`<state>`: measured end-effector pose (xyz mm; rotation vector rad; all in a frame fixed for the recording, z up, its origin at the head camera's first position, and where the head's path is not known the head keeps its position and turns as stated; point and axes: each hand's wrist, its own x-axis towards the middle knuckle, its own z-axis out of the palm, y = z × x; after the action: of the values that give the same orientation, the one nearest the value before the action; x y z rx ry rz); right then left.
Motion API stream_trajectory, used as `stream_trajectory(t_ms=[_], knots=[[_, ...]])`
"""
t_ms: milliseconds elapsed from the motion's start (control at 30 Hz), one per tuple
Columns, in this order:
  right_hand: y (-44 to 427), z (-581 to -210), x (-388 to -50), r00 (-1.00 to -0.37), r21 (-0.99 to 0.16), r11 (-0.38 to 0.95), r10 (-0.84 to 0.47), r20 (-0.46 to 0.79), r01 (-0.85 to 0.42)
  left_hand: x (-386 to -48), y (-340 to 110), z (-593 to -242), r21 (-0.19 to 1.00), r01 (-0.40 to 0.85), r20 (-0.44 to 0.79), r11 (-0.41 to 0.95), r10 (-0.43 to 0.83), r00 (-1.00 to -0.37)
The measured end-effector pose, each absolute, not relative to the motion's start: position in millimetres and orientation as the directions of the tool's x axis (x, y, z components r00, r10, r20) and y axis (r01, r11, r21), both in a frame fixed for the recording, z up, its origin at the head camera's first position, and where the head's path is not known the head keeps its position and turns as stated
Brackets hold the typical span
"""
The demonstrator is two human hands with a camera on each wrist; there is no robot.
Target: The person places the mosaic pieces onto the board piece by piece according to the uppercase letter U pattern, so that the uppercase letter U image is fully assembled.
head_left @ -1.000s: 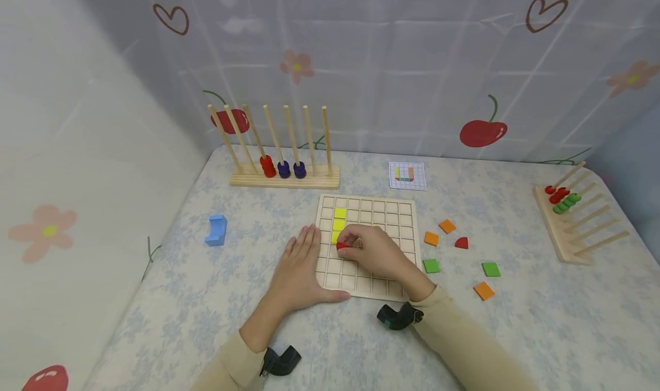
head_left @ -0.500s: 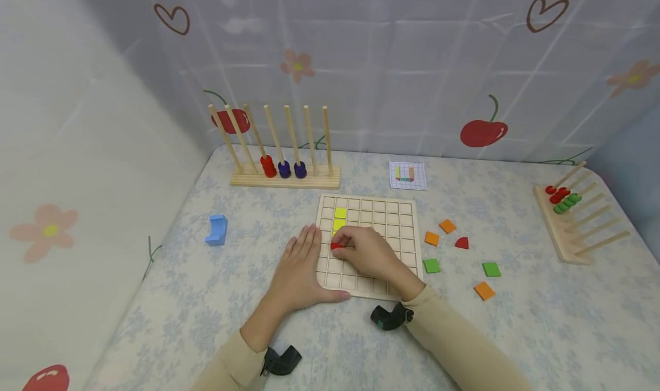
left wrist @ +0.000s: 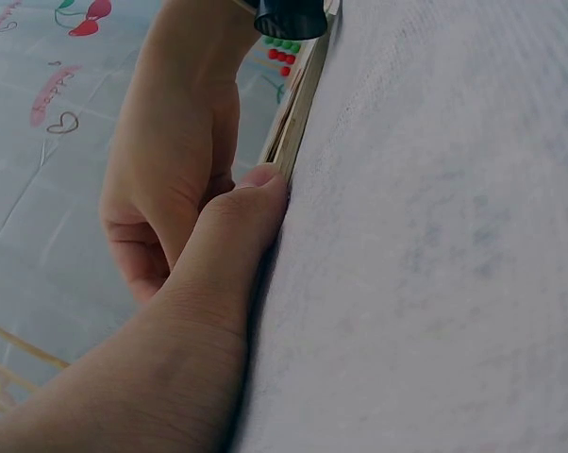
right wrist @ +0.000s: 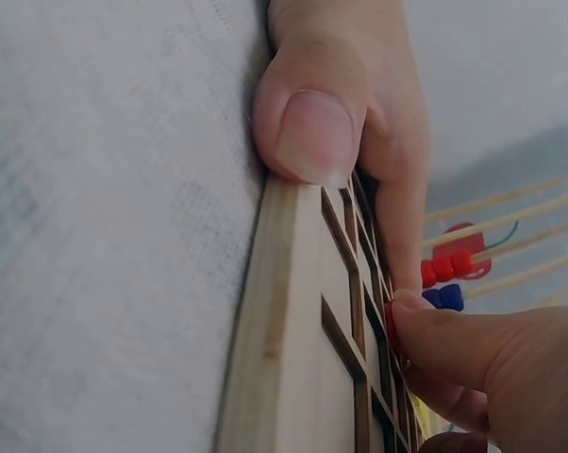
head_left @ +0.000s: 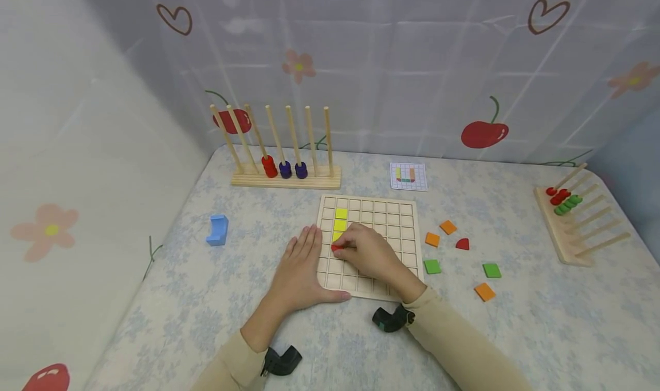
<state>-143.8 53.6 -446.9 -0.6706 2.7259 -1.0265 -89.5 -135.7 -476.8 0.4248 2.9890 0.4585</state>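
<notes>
A wooden grid board (head_left: 385, 219) lies on the table in the head view, with a column of yellow square tiles (head_left: 341, 214) in its left part. My left hand (head_left: 295, 279) rests along the board's left side with straight fingers, its thumb at the near edge. Thumb and fingers of my right hand (head_left: 372, 254) pinch a small red tile (head_left: 336, 247) at the cell just below the yellow column. Most of that tile is hidden by the fingers. In the right wrist view, the red tile (right wrist: 391, 326) shows as a sliver at the grid, beside the fingertips.
Right of the board lie orange tiles (head_left: 484, 292), green tiles (head_left: 492, 270) and a red quarter-round tile (head_left: 462, 243). A pattern card (head_left: 408, 176) lies behind it. Peg racks with beads stand back left (head_left: 286, 177) and far right (head_left: 567, 230). A blue block (head_left: 217, 230) sits left.
My right hand has shifted slightly left with the red tile, bringing it under the yellow column. The left hand stays where it was.
</notes>
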Motion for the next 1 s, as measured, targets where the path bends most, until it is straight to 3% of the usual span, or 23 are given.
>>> stream_trajectory(t_ms=[1000], knots=[[76.9, -441.2, -137.5, -0.89, -0.637, 0.684, -0.457, 0.007, -0.356, -89.7, -134.5, -478.9, 0.292, 0.241, -0.056, 0.925, 0.268, -0.962]])
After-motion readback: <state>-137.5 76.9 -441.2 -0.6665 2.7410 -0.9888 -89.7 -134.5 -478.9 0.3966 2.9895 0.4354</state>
